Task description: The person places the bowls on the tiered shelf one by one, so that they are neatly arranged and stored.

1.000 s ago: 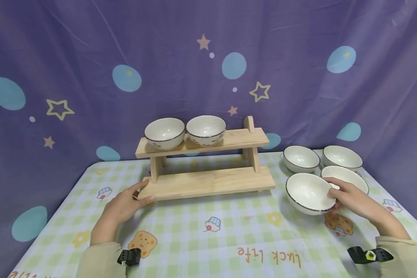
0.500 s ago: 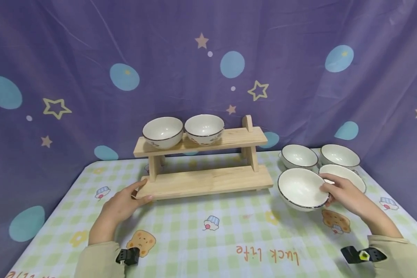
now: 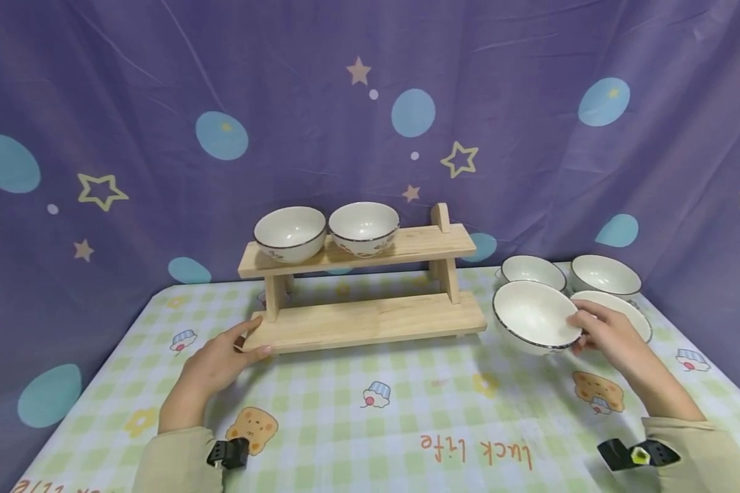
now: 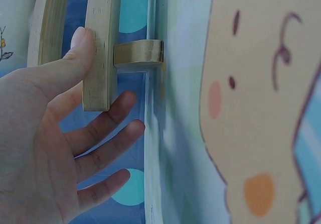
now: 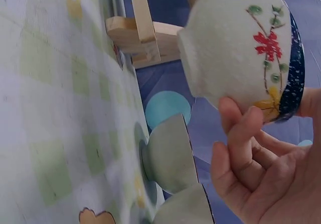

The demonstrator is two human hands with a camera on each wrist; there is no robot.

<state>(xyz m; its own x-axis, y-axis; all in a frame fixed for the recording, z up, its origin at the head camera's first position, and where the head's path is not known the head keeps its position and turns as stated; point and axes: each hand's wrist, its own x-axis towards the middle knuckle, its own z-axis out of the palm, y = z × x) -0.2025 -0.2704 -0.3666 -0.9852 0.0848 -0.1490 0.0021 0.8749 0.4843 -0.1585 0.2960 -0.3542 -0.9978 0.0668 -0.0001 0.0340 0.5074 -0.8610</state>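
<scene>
My right hand (image 3: 607, 339) grips a white bowl (image 3: 535, 316) by its right side, thumb at the rim and fingers beneath. The bowl is held up off the table, tilted a little; its outer wall, with a red flower and dark blue rim band, shows in the right wrist view. My left hand (image 3: 216, 363) holds the left end of the lower shelf of a two-tier wooden rack (image 3: 370, 324). In the left wrist view the thumb lies on the board (image 4: 100, 48), one finger touches its underside, and the other fingers are spread. Two bowls (image 3: 290, 235) stand side by side on the upper shelf.
Three more white bowls (image 3: 606, 275) stand close together at the table's back right, partly behind the held one. An upright wooden end piece (image 3: 440, 217) rises at the upper shelf's right. A checked cloth (image 3: 321, 411) covers the table; a purple curtain (image 3: 321, 150) hangs behind.
The bowl in my right hand has risen and moved left and away from me, now overlapping the back bowls in the head view. My left hand keeps its place on the rack.
</scene>
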